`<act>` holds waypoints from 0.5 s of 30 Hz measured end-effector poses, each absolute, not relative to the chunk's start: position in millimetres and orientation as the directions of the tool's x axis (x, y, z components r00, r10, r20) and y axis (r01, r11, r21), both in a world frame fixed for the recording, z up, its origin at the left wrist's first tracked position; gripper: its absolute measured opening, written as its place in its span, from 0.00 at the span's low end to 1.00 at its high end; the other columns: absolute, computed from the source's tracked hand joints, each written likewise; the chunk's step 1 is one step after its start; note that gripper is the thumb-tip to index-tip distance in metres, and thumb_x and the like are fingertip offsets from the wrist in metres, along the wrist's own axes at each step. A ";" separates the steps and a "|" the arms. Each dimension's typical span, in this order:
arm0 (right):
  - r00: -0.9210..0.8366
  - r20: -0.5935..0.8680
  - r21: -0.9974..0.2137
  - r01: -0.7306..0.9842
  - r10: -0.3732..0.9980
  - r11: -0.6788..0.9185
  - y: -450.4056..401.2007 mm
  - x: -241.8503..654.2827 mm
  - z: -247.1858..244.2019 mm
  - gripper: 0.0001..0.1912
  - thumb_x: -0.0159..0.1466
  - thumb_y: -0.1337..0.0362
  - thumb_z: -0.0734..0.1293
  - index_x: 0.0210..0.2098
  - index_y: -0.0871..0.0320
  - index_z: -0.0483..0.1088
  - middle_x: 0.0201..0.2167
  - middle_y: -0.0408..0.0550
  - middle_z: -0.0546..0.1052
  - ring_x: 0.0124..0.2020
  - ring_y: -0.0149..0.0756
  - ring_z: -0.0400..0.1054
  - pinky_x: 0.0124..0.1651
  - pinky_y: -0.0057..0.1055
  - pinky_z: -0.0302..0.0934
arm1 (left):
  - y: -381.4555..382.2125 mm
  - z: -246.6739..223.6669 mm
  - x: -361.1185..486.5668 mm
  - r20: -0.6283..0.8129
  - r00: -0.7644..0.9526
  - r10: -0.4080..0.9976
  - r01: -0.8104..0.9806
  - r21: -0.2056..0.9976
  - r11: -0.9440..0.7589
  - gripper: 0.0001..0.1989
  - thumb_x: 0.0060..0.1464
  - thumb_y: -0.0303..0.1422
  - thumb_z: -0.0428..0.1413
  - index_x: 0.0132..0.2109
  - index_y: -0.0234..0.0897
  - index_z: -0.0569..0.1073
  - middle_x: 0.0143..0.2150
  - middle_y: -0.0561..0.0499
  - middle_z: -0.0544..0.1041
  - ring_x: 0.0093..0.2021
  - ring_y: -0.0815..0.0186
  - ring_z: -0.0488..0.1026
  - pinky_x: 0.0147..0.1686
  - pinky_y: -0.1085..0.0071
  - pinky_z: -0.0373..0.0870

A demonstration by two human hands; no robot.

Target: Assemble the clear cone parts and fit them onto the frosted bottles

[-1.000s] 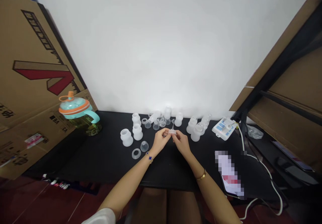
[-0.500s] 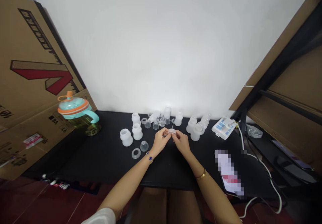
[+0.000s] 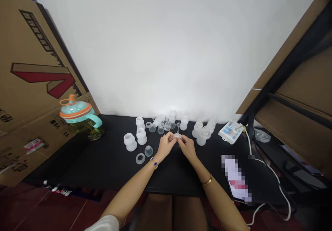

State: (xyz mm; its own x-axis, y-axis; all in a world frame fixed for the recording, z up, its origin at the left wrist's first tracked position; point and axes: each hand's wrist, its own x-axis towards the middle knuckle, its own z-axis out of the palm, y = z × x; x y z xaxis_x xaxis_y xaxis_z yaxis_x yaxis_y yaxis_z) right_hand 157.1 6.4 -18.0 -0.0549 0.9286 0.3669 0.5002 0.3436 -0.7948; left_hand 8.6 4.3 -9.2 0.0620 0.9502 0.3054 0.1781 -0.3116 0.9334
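Observation:
Between my left hand (image 3: 165, 144) and my right hand (image 3: 187, 145) is a white bottle collar ring (image 3: 177, 136) with a clear nipple pointing up from it. The fingers of both hands pinch its rim, one hand on each side. Left of my left hand lie a clear dome cap (image 3: 148, 151) and a loose collar ring (image 3: 140, 158). Beyond them stand several open white baby bottles (image 3: 130, 142). Past my hands are more clear caps (image 3: 160, 128) and a bottle (image 3: 184, 123). To the right stand several bottles with clear tops (image 3: 203, 136).
A jug (image 3: 83, 118) with a turquoise handle stands at left by a large cardboard box (image 3: 33, 85). A white power strip (image 3: 230, 131) with a cable (image 3: 272, 172) and a phone (image 3: 235, 179) with a blurred screen lie at right on the black table (image 3: 111, 170).

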 end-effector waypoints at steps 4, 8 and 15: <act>-0.063 0.357 -0.804 0.487 0.932 0.341 6.2 157.6 -17.9 0.17 0.65 0.53 0.61 0.27 0.55 0.71 0.19 0.41 0.70 0.23 0.34 0.66 0.28 0.27 0.55 | 2.8 -6.9 8.9 0.313 0.062 0.948 0.182 0.930 -0.319 0.10 0.56 0.38 0.55 0.31 0.38 0.68 0.24 0.57 0.69 0.26 0.70 0.66 0.29 0.75 0.62; -0.065 0.341 -0.826 0.455 0.938 0.332 4.4 157.3 -17.1 0.17 0.66 0.53 0.61 0.26 0.55 0.69 0.18 0.40 0.69 0.23 0.34 0.66 0.28 0.27 0.56 | 3.1 -7.7 9.3 0.321 0.062 0.945 0.176 0.928 -0.327 0.10 0.56 0.39 0.56 0.31 0.37 0.69 0.26 0.55 0.70 0.27 0.69 0.67 0.29 0.75 0.62; -0.090 0.325 -0.848 0.414 0.942 0.332 2.9 155.6 -16.9 0.16 0.67 0.52 0.61 0.28 0.55 0.69 0.18 0.39 0.69 0.21 0.33 0.66 0.27 0.27 0.57 | 7.6 -13.3 9.0 0.304 0.049 0.951 0.177 0.935 -0.308 0.09 0.55 0.38 0.56 0.31 0.37 0.70 0.25 0.55 0.71 0.26 0.69 0.67 0.29 0.74 0.63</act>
